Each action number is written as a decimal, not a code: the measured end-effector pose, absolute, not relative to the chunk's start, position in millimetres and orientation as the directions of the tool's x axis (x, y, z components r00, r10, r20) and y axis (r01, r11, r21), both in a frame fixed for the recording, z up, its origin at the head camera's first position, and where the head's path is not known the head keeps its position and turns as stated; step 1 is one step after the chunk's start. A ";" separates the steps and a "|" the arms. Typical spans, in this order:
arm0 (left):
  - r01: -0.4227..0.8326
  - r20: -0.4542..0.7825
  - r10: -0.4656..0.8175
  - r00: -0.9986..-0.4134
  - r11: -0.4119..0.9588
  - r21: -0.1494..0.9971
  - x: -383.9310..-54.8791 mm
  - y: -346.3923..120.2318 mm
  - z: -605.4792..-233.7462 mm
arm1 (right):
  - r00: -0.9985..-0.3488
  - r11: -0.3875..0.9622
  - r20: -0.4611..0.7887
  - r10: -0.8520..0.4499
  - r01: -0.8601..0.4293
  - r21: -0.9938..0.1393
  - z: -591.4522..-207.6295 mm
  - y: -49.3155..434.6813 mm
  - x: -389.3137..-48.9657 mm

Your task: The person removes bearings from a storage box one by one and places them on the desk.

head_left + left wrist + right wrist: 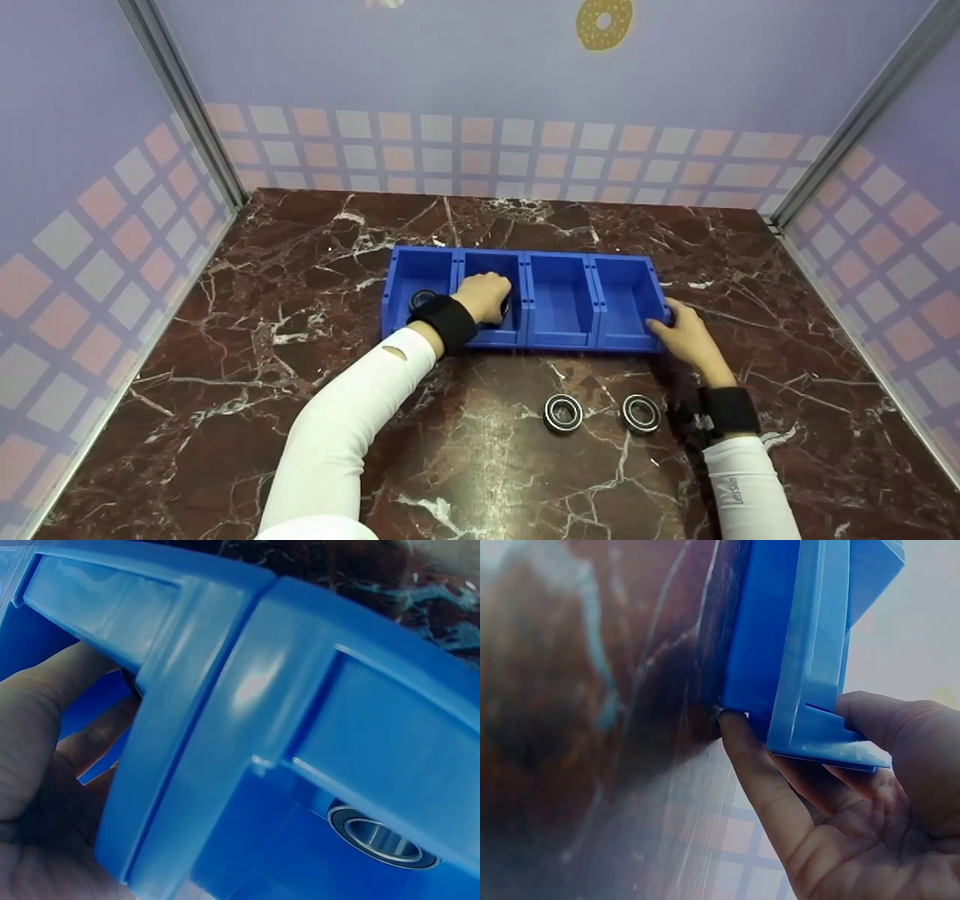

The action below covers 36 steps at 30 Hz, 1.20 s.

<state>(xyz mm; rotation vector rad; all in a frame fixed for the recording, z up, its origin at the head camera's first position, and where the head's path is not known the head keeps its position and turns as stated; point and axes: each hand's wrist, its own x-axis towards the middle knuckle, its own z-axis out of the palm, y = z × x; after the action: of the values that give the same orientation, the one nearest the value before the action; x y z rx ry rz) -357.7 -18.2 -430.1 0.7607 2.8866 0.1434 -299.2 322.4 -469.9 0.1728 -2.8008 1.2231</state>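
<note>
A row of joined blue bins [559, 341] stands on the table. My left hand [484, 296] reaches into the second bin from the left, fingers curled down around a dark ring-like part, probably a bearing [130, 682], mostly hidden by the hand and bin wall. In the leftmost bin lies a ball bearing [422, 300], close beside the left wrist. My right hand [686, 337] grips the right end of the row, thumb over the rim and fingers against the outside, as the right wrist view shows. The two bins on the right hold nothing visible.
Two more bearings [563, 430] lie flat on the dark marbled table [480, 472], in front of the right half of the bins. Purple panels with pink and white squares [480, 154] enclose the table at the back and both sides.
</note>
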 end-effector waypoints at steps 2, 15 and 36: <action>0.479 -0.121 0.494 -0.861 0.868 0.134 -357.5 -18.2 -429.9 | -0.990 0.677 0.120 -0.073 -0.138 -0.723 -469.4 322.2 -298.9; 0.485 -0.091 0.499 -0.862 0.863 0.142 -357.7 -19.0 -433.1 | -0.990 0.688 0.122 -0.076 -0.140 -0.712 -469.1 322.7 -299.6; 0.500 -0.085 0.513 -0.854 0.855 0.135 -358.3 -17.9 -433.1 | -0.990 0.681 0.119 -0.071 -0.136 -0.720 -470.0 323.7 -299.5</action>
<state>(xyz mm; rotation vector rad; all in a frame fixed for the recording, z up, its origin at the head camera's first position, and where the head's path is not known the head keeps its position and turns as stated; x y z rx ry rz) -358.3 -17.9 -433.1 0.7976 2.9116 0.1637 -299.5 323.7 -470.0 0.1728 -2.8045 1.2116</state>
